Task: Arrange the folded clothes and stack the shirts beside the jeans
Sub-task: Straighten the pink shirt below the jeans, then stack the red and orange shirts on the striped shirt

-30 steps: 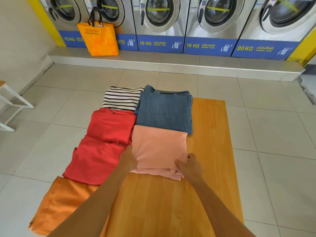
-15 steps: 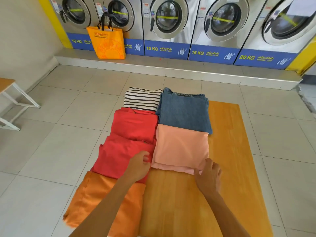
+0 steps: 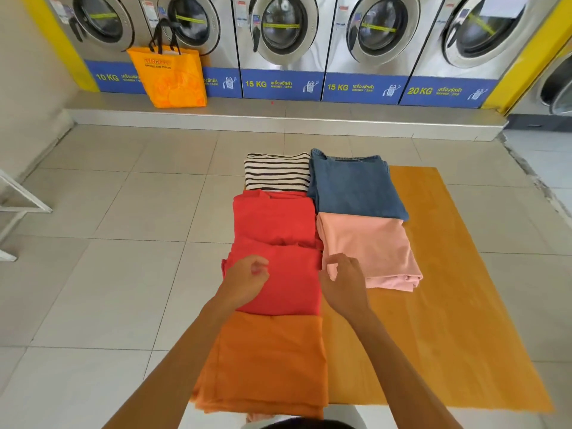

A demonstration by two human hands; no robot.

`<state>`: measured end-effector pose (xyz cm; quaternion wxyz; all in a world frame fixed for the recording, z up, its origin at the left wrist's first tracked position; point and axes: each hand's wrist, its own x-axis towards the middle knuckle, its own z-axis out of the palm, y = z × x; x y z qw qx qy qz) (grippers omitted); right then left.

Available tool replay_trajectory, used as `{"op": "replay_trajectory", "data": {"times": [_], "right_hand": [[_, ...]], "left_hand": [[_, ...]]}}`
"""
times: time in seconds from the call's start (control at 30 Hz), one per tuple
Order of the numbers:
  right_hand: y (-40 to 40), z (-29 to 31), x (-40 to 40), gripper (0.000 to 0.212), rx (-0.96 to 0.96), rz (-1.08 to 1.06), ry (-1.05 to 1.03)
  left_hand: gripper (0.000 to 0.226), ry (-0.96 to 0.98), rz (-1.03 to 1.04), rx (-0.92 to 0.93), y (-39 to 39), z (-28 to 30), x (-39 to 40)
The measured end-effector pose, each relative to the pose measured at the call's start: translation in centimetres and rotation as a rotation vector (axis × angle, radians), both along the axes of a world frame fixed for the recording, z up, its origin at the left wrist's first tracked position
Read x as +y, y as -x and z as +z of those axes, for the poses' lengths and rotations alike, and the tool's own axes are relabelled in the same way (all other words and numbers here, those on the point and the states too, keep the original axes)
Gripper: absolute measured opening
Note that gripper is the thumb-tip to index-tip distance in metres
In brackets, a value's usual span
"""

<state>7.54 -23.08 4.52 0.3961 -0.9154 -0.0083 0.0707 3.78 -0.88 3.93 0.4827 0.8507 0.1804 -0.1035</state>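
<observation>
Folded clothes lie on a wooden table (image 3: 448,274). Blue jeans (image 3: 353,187) sit at the far end, a striped shirt (image 3: 277,171) to their left. A pink shirt (image 3: 371,249) lies right in front of the jeans. Left of it are two red shirts, the far one (image 3: 274,216) and the near one (image 3: 288,283), then an orange shirt (image 3: 269,360) closest to me. My left hand (image 3: 247,281) hovers over the near red shirt's left side, fingers curled and holding nothing. My right hand (image 3: 345,283) hangs between the red and pink shirts, fingers loosely apart.
A row of washing machines (image 3: 281,41) stands on a raised step at the back. An orange tote bag (image 3: 168,77) leans against them. A white metal frame (image 3: 18,209) stands at the left. Tiled floor surrounds the table.
Both hands let go of the pink shirt and moved left. My left hand went over the near red shirt; my right hand lifted off the pink shirt's front edge.
</observation>
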Motion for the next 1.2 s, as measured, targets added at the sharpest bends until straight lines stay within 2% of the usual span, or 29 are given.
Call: {"op": "replay_trajectory", "data": {"times": [0.2, 0.43, 0.63, 0.7, 0.8, 0.97, 1.03, 1.1, 1.2], "right_hand": [[-1.3, 0.7, 2.3, 0.032, 0.058, 0.032, 0.004], [-6.5, 1.1, 4.6, 0.032, 0.186, 0.033, -0.006], [-12.2, -0.2, 6.6, 0.058, 0.332, -0.1, -0.109], [-13.9, -1.2, 7.1, 0.062, 0.387, -0.181, -0.148], [-15.8, -3.4, 7.7, 0.064, 0.428, -0.213, -0.056], [-17.6, -5.1, 8.0, 0.063, 0.415, -0.231, 0.045], [-17.8, -5.3, 8.2, 0.064, 0.426, -0.203, 0.071], [-18.0, -5.4, 8.4, 0.065, 0.455, -0.167, 0.051], [-18.7, -5.8, 8.5, 0.067, 0.479, -0.137, -0.013]], "left_hand": [[0.023, 0.044, 0.022, 0.021, -0.6, -0.1, 2.6], [0.024, 0.106, 0.071, 0.053, -3.8, 0.2, 4.4], [0.025, 0.149, 0.143, 0.105, -8.8, 0.0, 6.4], [0.034, 0.1, 0.223, 0.1, -10.7, -0.5, 6.7], [0.053, 0.013, 0.371, 0.094, -13.4, -1.6, 7.0], [0.089, 0.075, 0.419, 0.229, -16.9, -4.6, 6.9], [0.099, 0.036, 0.477, 0.23, -17.7, -6.3, 7.1], [0.091, -0.024, 0.532, 0.185, -18.0, -6.5, 6.8], [0.062, -0.08, 0.507, 0.159, -18.0, -6.7, 5.8]]}}
